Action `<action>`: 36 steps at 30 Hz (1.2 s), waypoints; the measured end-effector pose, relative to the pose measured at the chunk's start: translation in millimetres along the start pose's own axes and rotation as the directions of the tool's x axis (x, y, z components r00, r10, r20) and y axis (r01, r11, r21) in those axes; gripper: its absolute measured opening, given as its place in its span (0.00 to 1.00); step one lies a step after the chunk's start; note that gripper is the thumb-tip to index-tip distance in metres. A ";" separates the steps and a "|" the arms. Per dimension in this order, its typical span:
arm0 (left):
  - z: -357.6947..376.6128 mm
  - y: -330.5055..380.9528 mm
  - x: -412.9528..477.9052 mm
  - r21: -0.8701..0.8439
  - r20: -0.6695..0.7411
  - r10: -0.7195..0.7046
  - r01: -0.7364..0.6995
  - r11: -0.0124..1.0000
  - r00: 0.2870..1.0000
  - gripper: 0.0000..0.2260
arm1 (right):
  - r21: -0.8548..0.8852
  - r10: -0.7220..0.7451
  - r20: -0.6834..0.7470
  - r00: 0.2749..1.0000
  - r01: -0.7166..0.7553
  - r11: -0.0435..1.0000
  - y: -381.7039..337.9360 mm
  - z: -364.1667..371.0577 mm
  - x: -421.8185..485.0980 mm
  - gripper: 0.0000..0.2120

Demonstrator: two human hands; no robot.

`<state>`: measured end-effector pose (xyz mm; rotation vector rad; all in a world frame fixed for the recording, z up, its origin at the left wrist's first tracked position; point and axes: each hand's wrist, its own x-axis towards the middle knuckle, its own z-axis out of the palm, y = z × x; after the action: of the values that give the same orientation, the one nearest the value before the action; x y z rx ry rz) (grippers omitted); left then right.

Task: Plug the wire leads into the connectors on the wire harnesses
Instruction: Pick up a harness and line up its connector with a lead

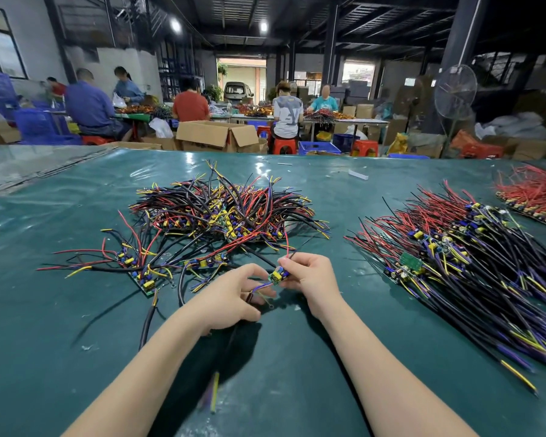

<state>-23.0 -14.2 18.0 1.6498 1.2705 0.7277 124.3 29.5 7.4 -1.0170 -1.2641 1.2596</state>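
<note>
A small green circuit board (277,275) with yellow and blue parts is pinched by my right hand (309,275) just above the table. Red and black wires rise from the board past my right fingers. My left hand (234,298) grips a black cable with purple and yellow leads (260,287) that run up to the board's near edge. The cable's free end (214,392), yellow and purple, hangs blurred below my left wrist. A tangled heap of wired boards (227,212) lies straight ahead of both hands.
An ordered stack of wired boards (460,263) covers the right of the green table (76,310). A red-wired pile (533,197) sits far right. A few loose harnesses (139,269) lie left. Seated workers, cardboard boxes and a standing fan (454,93) fill the background.
</note>
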 end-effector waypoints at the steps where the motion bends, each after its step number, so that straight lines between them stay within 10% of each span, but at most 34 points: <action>1: -3.8 0.1 -1.5 0.052 0.035 -0.004 0.002 0.999 0.999 0.24 | -0.021 -0.007 -0.004 1.000 0.007 1.000 0.1 0.8 0.0 0.13; 5: -14.8 -1.6 -2.8 0.032 0.120 -0.053 0.050 0.998 0.991 0.26 | 0.012 -0.017 -0.015 1.000 0.017 1.000 -1.0 0.7 -1.0 0.11; 9: -9.3 6.5 4.6 -0.199 0.034 -0.163 0.167 0.966 0.986 0.03 | 0.023 -0.009 0.076 0.997 0.007 1.000 -1.0 5.4 -1.8 0.09; 25: 8.2 1.5 11.1 -0.517 0.050 -0.094 0.107 0.849 0.994 0.08 | 0.075 0.007 0.186 0.982 -0.022 0.997 1.7 6.9 1.2 0.11; 36: 25.6 -0.9 12.6 -0.445 -0.357 -0.117 -0.059 0.894 0.927 0.03 | 0.139 -0.007 0.135 0.991 -0.012 0.990 -2.5 -2.4 -0.1 0.11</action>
<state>2.3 -9.9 5.5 1.1399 1.2606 1.2624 126.8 29.5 9.6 -0.8452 -1.2574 1.4182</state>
